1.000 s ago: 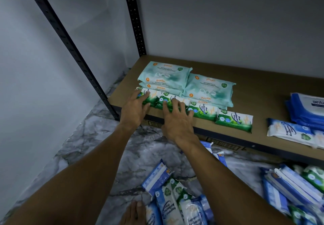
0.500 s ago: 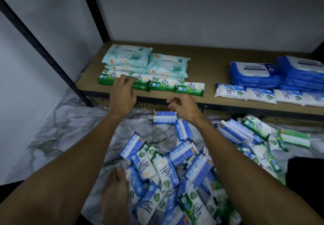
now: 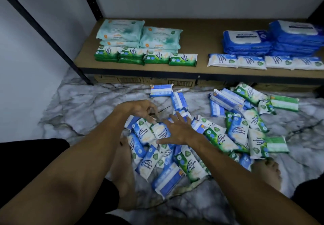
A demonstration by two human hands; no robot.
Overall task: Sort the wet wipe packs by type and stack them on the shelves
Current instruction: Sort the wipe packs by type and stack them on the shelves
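Reaching into the pile of packs on the floor: right hand spread flat over it, left hand curled at its far edge, can't tell if it's gripping one. Shelf has bare board between green row and white row.

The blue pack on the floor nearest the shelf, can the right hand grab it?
Probably yes. The blue pack lies uncovered on the floor, just ahead of the open right hand, and nothing is stacked on it.

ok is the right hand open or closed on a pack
Open: the right hand has fingers spread straight over the loose packs, gripping none.
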